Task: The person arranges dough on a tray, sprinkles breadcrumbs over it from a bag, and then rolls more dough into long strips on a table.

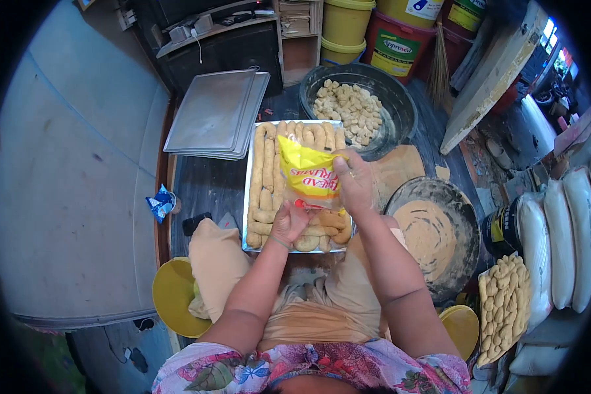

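Observation:
My right hand [353,182] grips the upper right edge of a yellow and clear bread crumbs bag [306,169], which is tilted above a metal tray [248,190]. Below the bag is my left hand [291,222], its fingers near the bag's lower end beside a small red item [300,203]; whether it holds anything is unclear. Long crumb-coated dough pieces [264,157] lie in rows on the tray, with curled ones near its front edge. The bag and my hands hide part of the dough.
Stacked flat trays [213,111] lie at the back left. A dark basin [400,105] with dough lumps [348,111] stands behind the tray. A round pan of crumbs [430,236] is at the right, beyond my knee. Yellow buckets [177,295] flank my legs.

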Action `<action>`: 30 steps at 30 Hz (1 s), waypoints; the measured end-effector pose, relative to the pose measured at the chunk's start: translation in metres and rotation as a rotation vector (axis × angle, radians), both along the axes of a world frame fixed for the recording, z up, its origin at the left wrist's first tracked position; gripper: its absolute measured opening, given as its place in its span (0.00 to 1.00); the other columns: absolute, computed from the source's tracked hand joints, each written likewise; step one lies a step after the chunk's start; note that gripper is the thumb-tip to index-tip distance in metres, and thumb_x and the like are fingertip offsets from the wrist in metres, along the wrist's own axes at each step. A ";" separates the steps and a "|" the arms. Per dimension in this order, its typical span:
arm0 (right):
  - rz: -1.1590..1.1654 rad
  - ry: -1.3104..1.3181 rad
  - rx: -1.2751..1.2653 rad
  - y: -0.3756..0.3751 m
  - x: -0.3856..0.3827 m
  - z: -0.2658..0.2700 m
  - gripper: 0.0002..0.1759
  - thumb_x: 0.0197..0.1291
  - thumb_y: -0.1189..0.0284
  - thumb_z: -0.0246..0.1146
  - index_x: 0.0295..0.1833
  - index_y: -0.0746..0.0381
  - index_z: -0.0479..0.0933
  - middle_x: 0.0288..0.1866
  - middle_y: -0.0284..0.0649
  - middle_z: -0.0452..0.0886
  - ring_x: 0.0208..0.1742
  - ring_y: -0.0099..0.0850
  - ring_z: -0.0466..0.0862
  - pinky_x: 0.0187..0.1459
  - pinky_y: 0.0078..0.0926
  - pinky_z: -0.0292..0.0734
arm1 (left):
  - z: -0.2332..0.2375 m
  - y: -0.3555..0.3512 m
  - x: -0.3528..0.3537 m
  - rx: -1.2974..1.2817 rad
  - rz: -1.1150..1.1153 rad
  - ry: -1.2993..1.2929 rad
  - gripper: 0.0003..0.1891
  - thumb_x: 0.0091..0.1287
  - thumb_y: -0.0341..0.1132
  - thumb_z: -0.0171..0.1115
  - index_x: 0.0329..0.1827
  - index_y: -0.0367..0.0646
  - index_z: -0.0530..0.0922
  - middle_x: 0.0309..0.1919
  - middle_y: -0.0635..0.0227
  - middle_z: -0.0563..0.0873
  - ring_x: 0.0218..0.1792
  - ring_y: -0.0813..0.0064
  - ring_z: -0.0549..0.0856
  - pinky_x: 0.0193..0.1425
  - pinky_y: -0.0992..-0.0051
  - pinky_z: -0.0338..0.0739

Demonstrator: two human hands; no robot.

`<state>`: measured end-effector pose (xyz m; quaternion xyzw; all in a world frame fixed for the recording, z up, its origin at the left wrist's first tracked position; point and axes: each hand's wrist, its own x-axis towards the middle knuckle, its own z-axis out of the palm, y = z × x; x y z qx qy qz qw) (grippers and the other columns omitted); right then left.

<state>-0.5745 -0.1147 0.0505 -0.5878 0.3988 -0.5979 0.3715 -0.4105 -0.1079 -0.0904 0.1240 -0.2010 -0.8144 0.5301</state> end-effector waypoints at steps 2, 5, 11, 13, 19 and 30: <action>0.049 -0.001 0.015 0.006 0.007 0.004 0.14 0.71 0.63 0.56 0.43 0.64 0.77 0.31 0.32 0.76 0.35 0.19 0.74 0.40 0.21 0.71 | -0.004 0.002 0.001 0.002 0.001 -0.010 0.51 0.47 0.58 0.77 0.72 0.49 0.61 0.67 0.66 0.72 0.68 0.63 0.72 0.71 0.58 0.67; 0.123 -0.039 -0.027 0.011 0.011 0.009 0.14 0.71 0.64 0.55 0.43 0.64 0.77 0.31 0.33 0.77 0.34 0.20 0.74 0.40 0.21 0.71 | -0.003 0.004 0.000 -0.009 0.013 0.008 0.49 0.50 0.57 0.76 0.72 0.49 0.61 0.67 0.65 0.72 0.67 0.63 0.72 0.71 0.57 0.66; -0.049 -0.403 0.167 -0.025 0.003 -0.012 0.14 0.71 0.64 0.57 0.45 0.65 0.77 0.36 0.31 0.78 0.36 0.19 0.74 0.41 0.19 0.71 | -0.031 -0.007 0.008 0.046 -0.047 0.013 0.40 0.58 0.52 0.72 0.71 0.51 0.63 0.67 0.65 0.72 0.64 0.62 0.74 0.69 0.58 0.68; -0.041 -0.231 0.085 -0.023 -0.003 -0.015 0.14 0.71 0.63 0.57 0.45 0.64 0.77 0.37 0.30 0.78 0.37 0.19 0.74 0.42 0.19 0.70 | -0.023 -0.011 0.009 0.056 0.035 -0.043 0.37 0.61 0.50 0.70 0.70 0.50 0.64 0.67 0.66 0.72 0.64 0.63 0.75 0.68 0.58 0.69; 0.014 -0.110 0.024 -0.037 -0.002 -0.027 0.15 0.71 0.62 0.57 0.45 0.64 0.77 0.36 0.29 0.77 0.38 0.18 0.72 0.43 0.18 0.69 | 0.018 -0.019 0.021 0.034 0.460 -0.538 0.40 0.63 0.39 0.68 0.75 0.42 0.55 0.72 0.59 0.62 0.70 0.71 0.64 0.73 0.65 0.59; 0.170 -0.025 -0.048 -0.025 0.009 -0.010 0.16 0.71 0.62 0.56 0.47 0.65 0.78 0.40 0.36 0.81 0.44 0.22 0.77 0.49 0.23 0.72 | 0.139 -0.038 0.028 -0.432 0.274 -0.786 0.16 0.72 0.38 0.59 0.55 0.35 0.78 0.49 0.63 0.85 0.52 0.74 0.82 0.61 0.73 0.74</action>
